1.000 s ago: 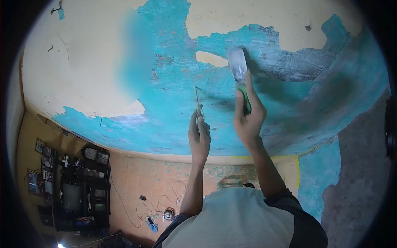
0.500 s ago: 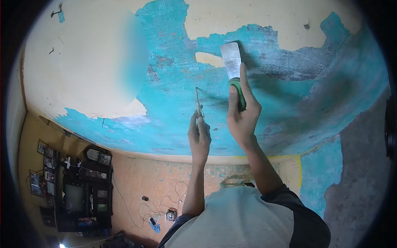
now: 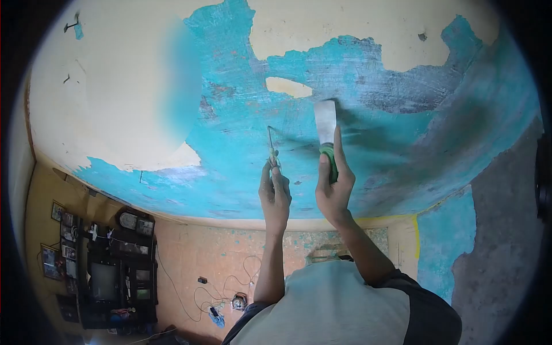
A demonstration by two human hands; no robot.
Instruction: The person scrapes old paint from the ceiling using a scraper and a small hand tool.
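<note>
Overhead is a ceiling (image 3: pixel 241 144), mostly scraped back to turquoise, with cream paint left in patches. My grey shirt (image 3: pixel 333 305) fills the bottom edge of the view, and both arms rise from it, nearly straight. My left hand (image 3: pixel 275 192) is closed round a thin tool (image 3: pixel 270 146), maybe a screwdriver; its tip points up and looks to touch the turquoise near the middle of the ceiling, though I cannot be sure. My right hand (image 3: pixel 334 187) grips the scraper (image 3: pixel 326 135) by its green handle, forefinger laid along it, blade flat against the ceiling just below a small cream island (image 3: pixel 287 87). I judge the job about half done: the middle is stripped, but a big cream area (image 3: pixel 103 92) toward the left edge and another (image 3: pixel 356 29) along the far edge remain. Beyond, a peach wall (image 3: pixel 218 247) and a dark shelf unit (image 3: pixel 109 270) with a television.
</note>
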